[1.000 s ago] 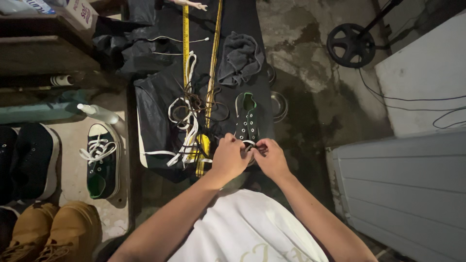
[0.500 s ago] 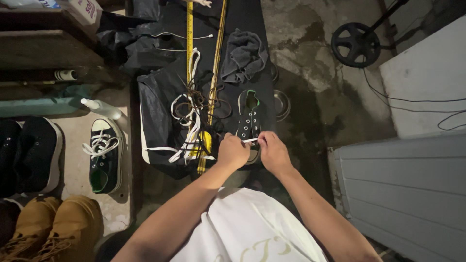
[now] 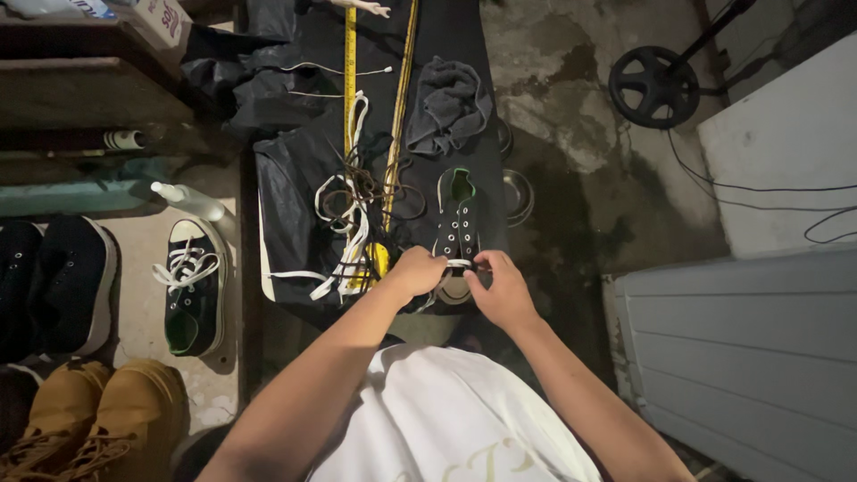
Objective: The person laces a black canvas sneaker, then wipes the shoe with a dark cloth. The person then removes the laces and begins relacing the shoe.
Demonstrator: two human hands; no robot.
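Note:
A black sneaker with a green lining (image 3: pixel 456 223) lies on a black cloth-covered table (image 3: pixel 286 192), toe towards me. A white lace (image 3: pixel 458 263) stretches across its toe end. My left hand (image 3: pixel 416 271) pinches the left end of that lace beside the toe. The right end is gripped by my right hand (image 3: pixel 500 287) just right of the toe. Both hands touch the shoe's front.
Loose white and brown laces (image 3: pixel 350 210) and two yellow measuring tapes (image 3: pixel 350 71) lie left of the shoe, a grey rag (image 3: pixel 449 103) beyond it. A matching laced sneaker (image 3: pixel 192 286), tan boots (image 3: pixel 94 419) and black shoes (image 3: pixel 67 281) sit at left. White panels (image 3: pixel 741 348) stand right.
The view has drifted slightly; my hands stay at the toe of the sneaker, working the white lace with small finger movements. Nothing else has moved.

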